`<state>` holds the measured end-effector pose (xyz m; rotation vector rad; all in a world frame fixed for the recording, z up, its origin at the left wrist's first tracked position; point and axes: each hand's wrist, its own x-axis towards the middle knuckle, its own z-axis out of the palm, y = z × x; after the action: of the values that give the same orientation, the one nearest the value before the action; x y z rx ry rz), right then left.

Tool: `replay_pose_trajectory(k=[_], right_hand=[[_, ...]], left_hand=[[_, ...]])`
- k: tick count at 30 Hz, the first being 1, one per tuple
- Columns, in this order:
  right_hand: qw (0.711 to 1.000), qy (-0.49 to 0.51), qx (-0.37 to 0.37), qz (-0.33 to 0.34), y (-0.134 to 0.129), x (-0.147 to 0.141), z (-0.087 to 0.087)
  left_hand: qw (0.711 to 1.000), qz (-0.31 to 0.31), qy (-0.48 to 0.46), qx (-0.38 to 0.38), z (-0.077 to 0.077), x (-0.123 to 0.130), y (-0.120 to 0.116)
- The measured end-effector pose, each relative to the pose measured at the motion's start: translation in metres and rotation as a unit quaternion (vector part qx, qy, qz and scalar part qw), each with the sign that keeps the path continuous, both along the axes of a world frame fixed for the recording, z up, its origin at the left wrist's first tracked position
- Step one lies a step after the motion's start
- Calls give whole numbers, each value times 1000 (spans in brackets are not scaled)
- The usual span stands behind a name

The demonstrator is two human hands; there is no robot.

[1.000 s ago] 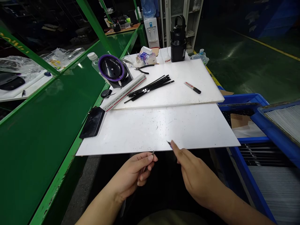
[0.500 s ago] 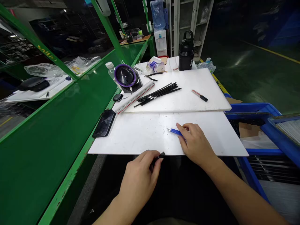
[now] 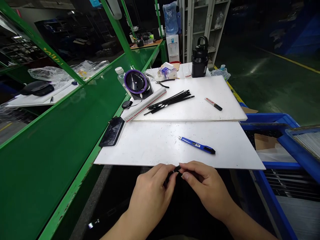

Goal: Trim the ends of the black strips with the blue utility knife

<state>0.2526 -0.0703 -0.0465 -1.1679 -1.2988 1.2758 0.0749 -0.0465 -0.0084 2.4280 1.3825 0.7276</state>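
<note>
My left hand (image 3: 152, 190) is closed in a pinch round a small black strip (image 3: 177, 169) at the front edge of the white board (image 3: 140, 143). Only the strip's end shows; my fingers cover the rest. My right hand (image 3: 203, 185) meets it from the other side, thumb and forefinger closed at the strip's tip. Beyond my right hand a blue utility knife (image 3: 196, 144) lies on the board, its blade end pointing left. Farther back, several thin black strips (image 3: 170, 101) are bunched on a thick white foam slab (image 3: 200, 113).
A second knife (image 3: 213, 104), pliers (image 3: 165, 82) and a triangular scale ruler (image 3: 145, 105) lie on the slab. A phone (image 3: 111, 131) rests at the left edge. Behind stand a purple-rimmed fan (image 3: 135, 82) and a black bottle (image 3: 199, 60). Blue bins (image 3: 270, 118) stand at right.
My right hand has let go of the blue utility knife, leaving it on the board, and has moved left and nearer to the black strip. My left hand keeps its pinch.
</note>
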Motion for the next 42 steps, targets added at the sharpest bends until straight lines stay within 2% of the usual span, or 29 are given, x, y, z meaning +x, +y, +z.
replay_pose_trajectory(k=[3, 6, 11, 13, 15, 17, 19, 23, 28, 30, 32, 34, 36, 38, 41, 42], right_hand=[[995, 75, -61, -6, -2, -7, -3], [981, 144, -119, -45, -5, -16, -7], [981, 117, -126, -93, -12, -21, -16], [981, 96, -122, -119, -14, -12, -21], [973, 89, -117, -177, -15, 2, -26], [960, 110, -114, -231, -16, 20, -30], [948, 146, -120, -255, -15, 37, -30], [929, 202, -124, -283, -12, 62, -27], [901, 205, -62, -376, -7, 79, -37], [905, 187, -51, -378, -7, 79, -42], [917, 182, -56, -351, -8, 78, -46], [915, 186, -52, -354, -8, 79, -48], [898, 196, -43, -392, -7, 83, -49], [873, 212, -40, -437, -5, 91, -48], [843, 243, -51, -478, 0, 103, -44], [836, 253, -54, -484, 1, 105, -41]], left_hand=[[1000, -3, -11, -6, -3, -1, -1], [999, -24, -31, -7, -8, 0, -6], [997, -59, -13, -51, -9, 2, -12], [995, -70, 13, -67, -6, -1, -13], [992, -79, 61, -73, -3, -9, -12], [989, -86, 101, -62, 0, -19, -10], [988, -96, 112, -37, 2, -29, -8], [991, -81, 105, 3, 2, -50, -1], [997, -38, 35, -55, 4, -69, 14], [996, -24, 8, -82, 5, -72, 17], [995, -9, -10, -99, 6, -72, 17], [994, 0, -23, -107, 6, -74, 19], [993, 11, -34, -110, 5, -80, 28], [993, 56, -44, -89, 1, -92, 51], [979, 202, -34, 14, -7, -117, 109], [974, 225, -30, 27, -11, -124, 131]])
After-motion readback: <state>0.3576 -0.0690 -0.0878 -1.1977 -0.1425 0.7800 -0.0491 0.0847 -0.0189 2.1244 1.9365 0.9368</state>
